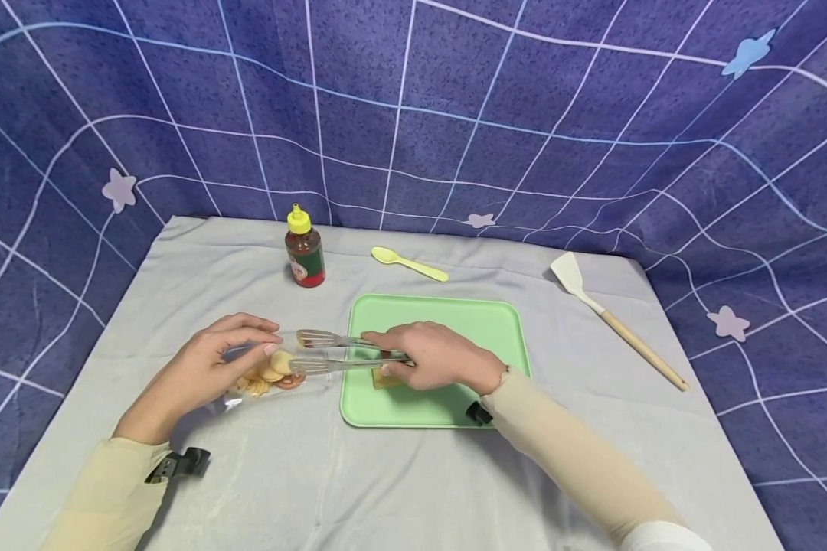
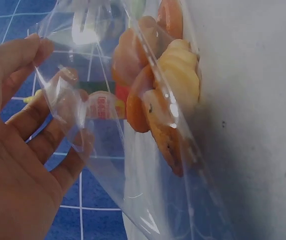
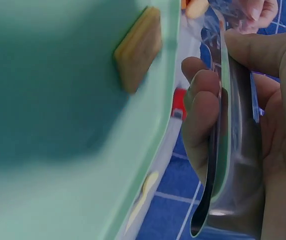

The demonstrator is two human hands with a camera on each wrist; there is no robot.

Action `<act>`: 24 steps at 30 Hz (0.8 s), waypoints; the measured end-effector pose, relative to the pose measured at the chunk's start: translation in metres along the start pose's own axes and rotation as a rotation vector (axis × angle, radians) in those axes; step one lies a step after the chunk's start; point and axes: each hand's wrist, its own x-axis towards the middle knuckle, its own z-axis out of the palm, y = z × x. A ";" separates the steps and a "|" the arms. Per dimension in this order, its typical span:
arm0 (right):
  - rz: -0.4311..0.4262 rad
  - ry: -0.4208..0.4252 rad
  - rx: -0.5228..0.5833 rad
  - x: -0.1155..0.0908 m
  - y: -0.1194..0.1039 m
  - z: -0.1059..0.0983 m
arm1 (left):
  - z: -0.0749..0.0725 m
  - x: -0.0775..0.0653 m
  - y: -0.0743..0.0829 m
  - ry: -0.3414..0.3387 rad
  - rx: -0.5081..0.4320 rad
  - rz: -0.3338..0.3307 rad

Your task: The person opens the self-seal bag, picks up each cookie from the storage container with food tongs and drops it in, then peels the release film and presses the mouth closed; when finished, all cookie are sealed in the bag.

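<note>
Left hand (image 1: 214, 360) pinches a clear food bag (image 1: 267, 376) at nine o'clock from green tray (image 1: 441, 310); right hand (image 1: 433, 356) grips metal tongs (image 1: 350, 364).

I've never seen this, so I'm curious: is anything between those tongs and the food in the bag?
At most the clear bag around the food pieces, held by the left hand. The metal tongs overlap it in the head view, but I can't tell whether they reach inside.
</note>
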 end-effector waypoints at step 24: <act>0.114 0.079 -0.059 -0.140 0.031 0.002 | 0.010 0.008 0.004 -0.036 -0.011 -0.006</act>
